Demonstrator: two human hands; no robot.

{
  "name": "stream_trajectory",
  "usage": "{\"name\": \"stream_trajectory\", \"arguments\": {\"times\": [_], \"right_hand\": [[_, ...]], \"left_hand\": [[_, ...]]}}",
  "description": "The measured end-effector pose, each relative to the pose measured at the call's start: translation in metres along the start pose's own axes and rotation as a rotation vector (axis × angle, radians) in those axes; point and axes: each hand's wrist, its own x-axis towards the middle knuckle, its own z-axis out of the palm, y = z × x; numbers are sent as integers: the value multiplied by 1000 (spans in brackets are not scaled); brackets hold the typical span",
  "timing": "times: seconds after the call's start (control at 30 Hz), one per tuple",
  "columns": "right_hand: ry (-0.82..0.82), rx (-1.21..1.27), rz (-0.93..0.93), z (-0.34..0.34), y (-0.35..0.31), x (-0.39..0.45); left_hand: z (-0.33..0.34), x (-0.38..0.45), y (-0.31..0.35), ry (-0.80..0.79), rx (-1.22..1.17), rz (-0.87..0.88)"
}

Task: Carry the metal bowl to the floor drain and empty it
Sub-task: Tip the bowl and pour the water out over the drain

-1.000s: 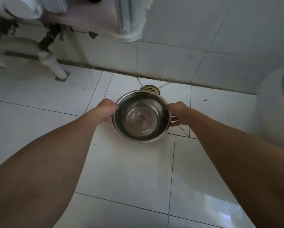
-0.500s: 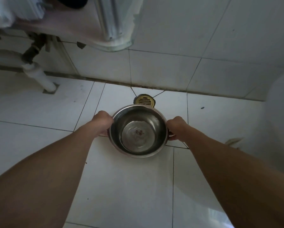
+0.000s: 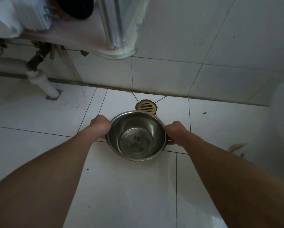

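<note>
I hold a round metal bowl (image 3: 136, 135) level above the white floor tiles, with a little water and some dark specks at its bottom. My left hand (image 3: 99, 126) grips its left rim and my right hand (image 3: 175, 131) grips its right rim. A brass floor drain (image 3: 146, 106) with a slotted grate sits in the floor just beyond the bowl's far rim, close to the wall. The bowl's far edge hides the near part of the drain.
A sink counter edge (image 3: 118, 53) overhangs at the upper left, with a white drain pipe (image 3: 44, 83) running into the floor under it. The tiled wall (image 3: 187, 46) stands behind the drain. A white rounded fixture (image 3: 282, 122) fills the right side.
The bowl has sunk lower in the view and the drain now shows more fully beyond its far rim. Both hands keep the same grip.
</note>
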Motion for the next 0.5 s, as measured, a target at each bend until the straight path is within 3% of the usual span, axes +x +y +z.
{"name": "stream_trajectory", "arguments": {"times": [0.5], "right_hand": [[5, -18, -14, -2, -5, -1]], "left_hand": [[-5, 1, 3, -12, 15, 2]]}}
